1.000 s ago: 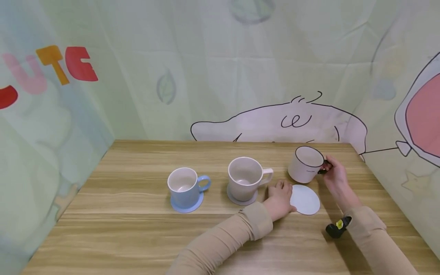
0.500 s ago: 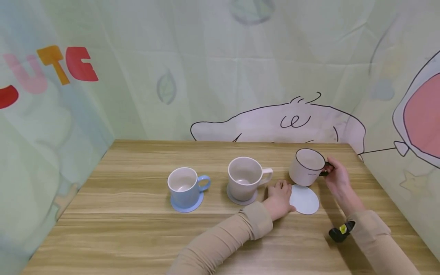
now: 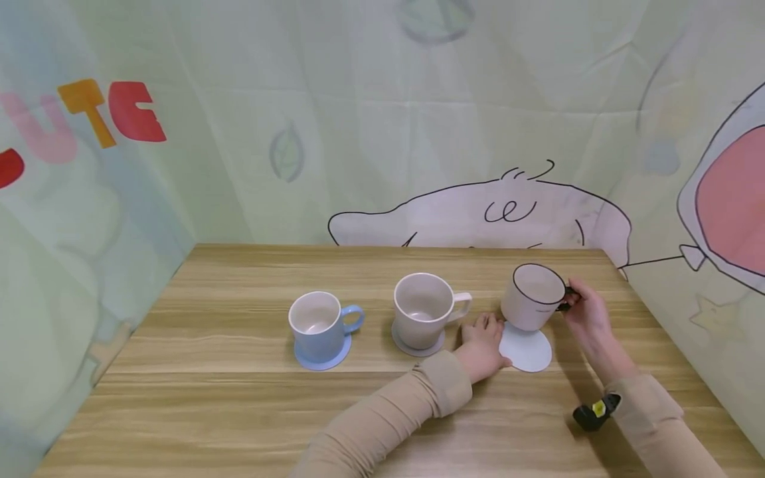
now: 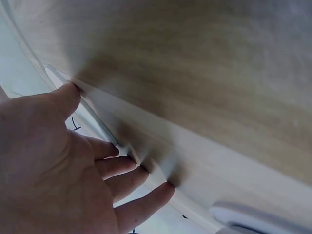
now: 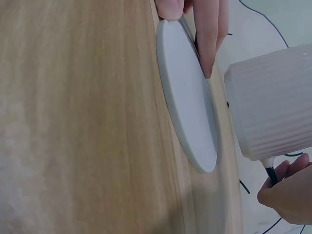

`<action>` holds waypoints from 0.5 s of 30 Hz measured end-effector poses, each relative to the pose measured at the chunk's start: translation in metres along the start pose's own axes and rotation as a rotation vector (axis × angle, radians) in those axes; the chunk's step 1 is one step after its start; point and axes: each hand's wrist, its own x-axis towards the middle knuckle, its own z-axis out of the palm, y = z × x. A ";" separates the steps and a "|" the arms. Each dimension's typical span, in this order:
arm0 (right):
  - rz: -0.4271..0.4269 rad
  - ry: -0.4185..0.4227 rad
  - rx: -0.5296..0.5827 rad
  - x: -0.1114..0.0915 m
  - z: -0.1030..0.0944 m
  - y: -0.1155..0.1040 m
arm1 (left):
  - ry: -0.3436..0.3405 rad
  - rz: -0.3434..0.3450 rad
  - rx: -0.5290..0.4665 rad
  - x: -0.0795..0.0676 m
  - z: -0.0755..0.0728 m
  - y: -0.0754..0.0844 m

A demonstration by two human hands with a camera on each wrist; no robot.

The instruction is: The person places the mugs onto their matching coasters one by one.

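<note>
My right hand (image 3: 590,322) grips the black handle of a white enamel-style mug (image 3: 528,307) with a dark rim. In the right wrist view the mug (image 5: 273,105) hangs tilted, its base raised above the table beside a white round coaster (image 5: 187,97). From the head, the mug overlaps the back part of that coaster (image 3: 527,355). My left hand (image 3: 481,346) rests at the coaster's left edge, thumb near its front and fingers spread behind. The left wrist view shows the fingertips (image 4: 168,187) down on the wood, fingers loosely extended.
A beige mug (image 3: 418,325) stands on a grey coaster (image 3: 437,346) just left of my left hand. Farther left, a blue mug (image 3: 319,338) stands on a blue coaster (image 3: 321,364). A printed curtain (image 3: 358,133) hangs behind the wooden table (image 3: 209,411).
My right hand has brought the mug slightly toward me, from behind the white coaster to over its back part. The left hand has stayed in place beside the coaster.
</note>
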 end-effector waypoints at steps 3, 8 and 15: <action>0.001 -0.005 0.006 -0.003 0.000 0.000 | 0.011 0.003 -0.013 0.000 0.001 -0.001; 0.002 -0.018 -0.008 -0.008 0.001 0.000 | 0.016 0.005 -0.025 -0.003 -0.002 -0.002; 0.018 -0.009 -0.019 -0.014 0.002 0.000 | 0.020 0.015 -0.054 -0.004 -0.001 -0.003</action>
